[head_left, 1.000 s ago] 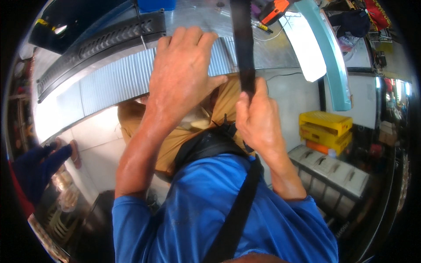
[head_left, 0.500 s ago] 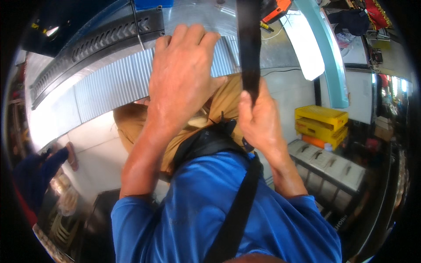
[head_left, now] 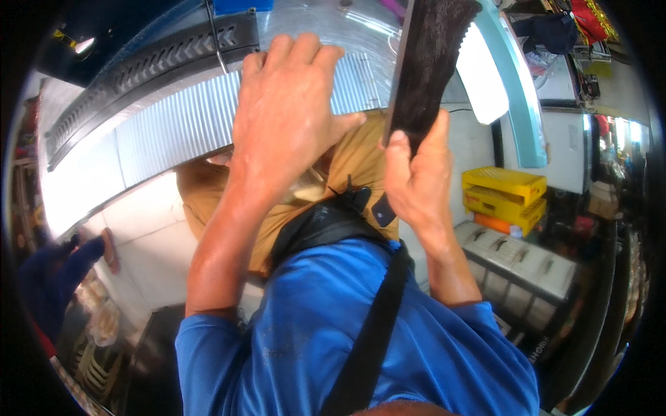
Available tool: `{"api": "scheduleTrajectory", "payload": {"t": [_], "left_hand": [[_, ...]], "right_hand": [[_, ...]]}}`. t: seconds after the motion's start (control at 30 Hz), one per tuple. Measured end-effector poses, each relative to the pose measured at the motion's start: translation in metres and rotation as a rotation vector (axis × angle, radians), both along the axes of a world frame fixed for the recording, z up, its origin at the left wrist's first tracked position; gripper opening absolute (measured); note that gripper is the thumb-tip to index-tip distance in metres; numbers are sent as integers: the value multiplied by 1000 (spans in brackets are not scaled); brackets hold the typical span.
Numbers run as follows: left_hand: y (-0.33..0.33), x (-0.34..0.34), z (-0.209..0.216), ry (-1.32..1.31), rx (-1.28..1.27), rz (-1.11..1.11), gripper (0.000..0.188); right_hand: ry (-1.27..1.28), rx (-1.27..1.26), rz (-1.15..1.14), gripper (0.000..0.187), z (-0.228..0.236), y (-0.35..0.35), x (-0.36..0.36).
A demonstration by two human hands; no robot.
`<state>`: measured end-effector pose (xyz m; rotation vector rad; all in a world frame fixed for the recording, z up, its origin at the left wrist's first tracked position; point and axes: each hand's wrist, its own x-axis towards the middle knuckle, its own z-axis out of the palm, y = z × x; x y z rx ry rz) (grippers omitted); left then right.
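Note:
My right hand [head_left: 423,170] is closed round the handle of a large knife [head_left: 431,66]. Its broad dark blade points away from me, flat side showing, with a notched edge on the right; the handle's dark butt sticks out below my fist. My left hand [head_left: 284,104] lies palm down on a ribbed silvery strip [head_left: 180,114] along the near edge of the metal worktop [head_left: 312,28]. The fingers reach forward and the thumb points right toward the knife, apart from it. Whatever is under the palm is hidden.
A black chevron-patterned strip [head_left: 152,66] and a thin rod [head_left: 216,41] lie at the left. A pale teal curved panel [head_left: 517,90] stands at the right. Yellow crates [head_left: 503,191] sit above a white-topped unit [head_left: 517,249]. Another person's leg [head_left: 83,267] shows at far left.
The knife has turned from nearly edge-on to flat side showing, and leans right, covering the orange tool behind it. My right hand has shifted slightly right; my left hand has barely moved.

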<state>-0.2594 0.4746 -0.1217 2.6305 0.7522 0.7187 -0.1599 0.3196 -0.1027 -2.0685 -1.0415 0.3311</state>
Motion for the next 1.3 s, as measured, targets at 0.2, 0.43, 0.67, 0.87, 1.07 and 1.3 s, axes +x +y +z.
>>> {"api": "scheduleTrajectory", "payload": {"t": [0.2,0.43,0.67,0.87,1.07,1.3], "left_hand": [[0,1,-1,-3,-5,10,73],[1,2,-4,-1,34,19,74],[1,1,-2,30,18,3,72],[-1,2,3,10,-31,-20,69],[1,1,4,-9,-47,-27,68],[1,2,1,-27,-37,-44,67]], "right_hand": [[-16,-43,33,27,-11,7,2],[-131,-162,37,28,-2,12,2],[-290,-352,47,27,11,20,-1],[-205,-208,-46,26,-15,11,-10],[-244,-337,-16,27,6,19,-9],[-188,-63,-77,33,-31,10,-7]]}}
